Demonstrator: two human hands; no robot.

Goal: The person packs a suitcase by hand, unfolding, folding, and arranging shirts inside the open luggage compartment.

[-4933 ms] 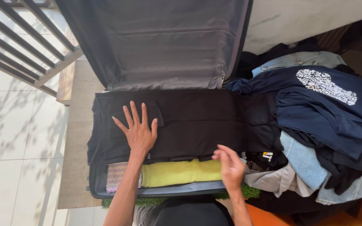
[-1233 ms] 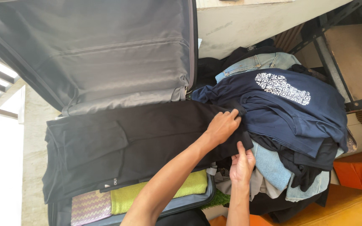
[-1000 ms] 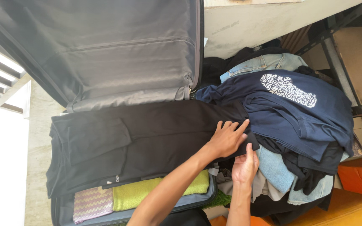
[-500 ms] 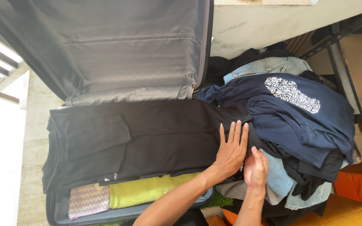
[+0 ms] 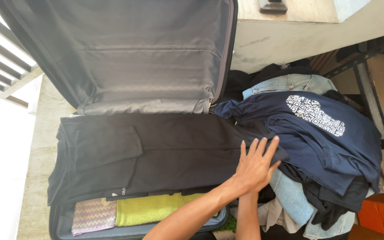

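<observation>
I see left hand [image 5: 255, 165] spread flat on black trousers [image 5: 156, 151] | right hand hidden beneath, state unclear | open suitcase [image 5: 125, 58]

At three o'clock lies a heap with a navy shirt [image 5: 330, 138] over pale blue jeans [image 5: 290, 82]. At seven o'clock a yellow-green towel [image 5: 150, 209] sits beside a zigzag cloth [image 5: 93, 215]. An orange cushion [image 5: 381, 213] shows at four o'clock, a railing [image 5: 1, 62] at ten.

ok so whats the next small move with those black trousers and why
Probably fold the overhanging end back into the suitcase. The black trousers lie flat across it, but their right end reaches past the rim onto the clothes pile, where the left hand presses flat. The right hand is hidden beneath.
</observation>
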